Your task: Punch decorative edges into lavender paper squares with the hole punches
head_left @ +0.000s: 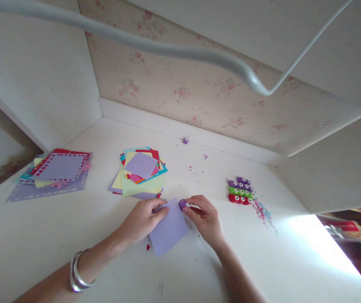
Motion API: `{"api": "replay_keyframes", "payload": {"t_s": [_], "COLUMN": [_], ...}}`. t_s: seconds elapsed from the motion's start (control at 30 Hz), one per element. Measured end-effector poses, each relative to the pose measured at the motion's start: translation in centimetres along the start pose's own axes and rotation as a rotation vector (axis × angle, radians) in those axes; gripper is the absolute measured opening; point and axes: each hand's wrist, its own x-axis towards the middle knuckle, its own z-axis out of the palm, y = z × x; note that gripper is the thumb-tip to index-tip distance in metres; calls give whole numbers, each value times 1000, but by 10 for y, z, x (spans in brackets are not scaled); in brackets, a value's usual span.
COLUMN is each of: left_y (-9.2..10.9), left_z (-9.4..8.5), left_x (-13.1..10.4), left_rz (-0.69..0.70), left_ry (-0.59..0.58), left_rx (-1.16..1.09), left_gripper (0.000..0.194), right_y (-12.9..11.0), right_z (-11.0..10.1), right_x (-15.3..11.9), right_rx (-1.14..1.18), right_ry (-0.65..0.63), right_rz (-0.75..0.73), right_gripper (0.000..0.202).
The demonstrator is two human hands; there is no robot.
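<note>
A purple square of paper (168,229) lies tilted between my hands above the white tabletop. My left hand (147,219) pinches its upper left edge between thumb and fingers. At the paper's upper right edge, my right hand (203,216) grips a small purple punch (184,204) with a white round spot on it. The punch touches the paper's edge; whether the paper sits inside its slot is hidden. A small red scrap (148,247) rests just left of the paper.
Colored paper is stacked at centre-left (144,185), with a pile of punched-edge sheets (62,167) farther left. Several purple, green and red punches (240,191) stand at right beside confetti (263,212). Another purple punch (185,140) is near the back wall. A white cable (168,49) crosses overhead.
</note>
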Motion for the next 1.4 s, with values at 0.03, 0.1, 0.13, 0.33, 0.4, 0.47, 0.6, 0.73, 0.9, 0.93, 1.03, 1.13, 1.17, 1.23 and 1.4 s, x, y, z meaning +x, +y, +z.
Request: {"api": "replay_keyframes", "payload": {"t_s": [0.03,0.1,0.13,0.33,0.4,0.47,0.6,0.73,0.9,0.93,1.03,1.13,1.17,1.23,1.4], "left_y": [0,-1,-1,-1,0,0,-1,-1,-2,-2,-2,-2,-2,-3,-3], "left_z": [0,0,0,0,0,0,1,1,1,1,1,2,2,3,4], "left_x": [0,0,0,-1,-1,-1,-1,-1,-1,0,0,-1,-1,-1,-1], "left_rz": [-3,-14,-20,-6,0,1,-5,-6,-11,-11,-7,18,28,44,86], "left_ry": [-2,-4,-2,-8,-15,-18,5,8,12,12,8,26,33,47,71], "left_rx": [-1,3,7,18,14,3,-18,-20,-19,-18,3,52,70,101,148], "left_gripper": [36,36,36,34,32,31,31,30,31,32,33,33,32,32,30], "right_y": [1,2,4,5,4,3,2,1,2,2,0,-1,-2,-2,-5], "right_z": [0,0,0,0,1,1,0,-1,1,1,0,-2,-2,-3,-2], "right_x": [0,0,-1,-2,-2,-2,-3,-4,-6,-6,-7,-7,-7,-7,-7], "right_rx": [-17,-63,-85,-151,-166,-184,-235,-267,-274,-280,-288,-281,-282,-287,-288], "right_ry": [5,12,14,8,10,8,16,30,8,8,5,-49,-69,-91,-93], "right_rz": [-7,-24,-33,-70,-79,-86,-89,-101,-127,-134,-121,-97,-93,-88,-89], "right_gripper": [15,15,15,16,16,16,16,16,17,17,17,17,17,16,16]}}
